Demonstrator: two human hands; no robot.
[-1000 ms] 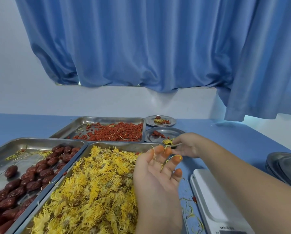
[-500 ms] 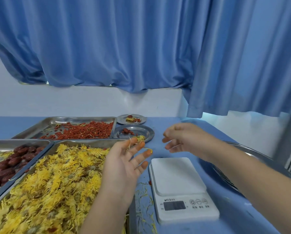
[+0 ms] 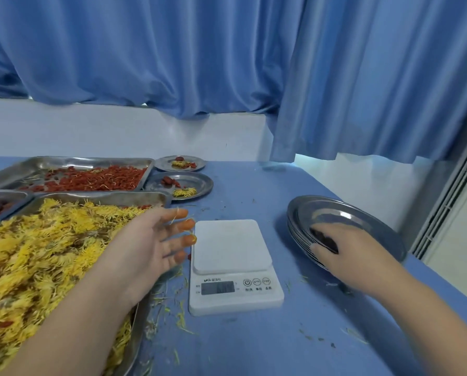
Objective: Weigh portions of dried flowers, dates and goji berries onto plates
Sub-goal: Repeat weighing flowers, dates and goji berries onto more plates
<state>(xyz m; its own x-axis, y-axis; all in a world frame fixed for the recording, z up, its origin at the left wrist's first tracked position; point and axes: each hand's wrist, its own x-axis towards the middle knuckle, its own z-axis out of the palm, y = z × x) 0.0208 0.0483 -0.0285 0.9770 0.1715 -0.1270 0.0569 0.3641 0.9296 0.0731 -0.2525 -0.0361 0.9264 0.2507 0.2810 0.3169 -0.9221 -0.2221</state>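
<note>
The right grip (image 3: 343,253) is curled on the rim of the stacked plates (image 3: 362,215), frame right; two nested plates could be lifted together. The left grip (image 3: 151,245) is spread, empty, by the dried flowers (image 3: 37,253), lower left; clinging petals could be shed onto the scale (image 3: 231,245)

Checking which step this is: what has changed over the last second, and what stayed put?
The right hand left the small round steel plate holding dates and a flower, swung right and landed on the stack of empty round steel plates; grip unclear. The left hand stays open over the yellow-flower tray; the white scale stays bare.
</note>
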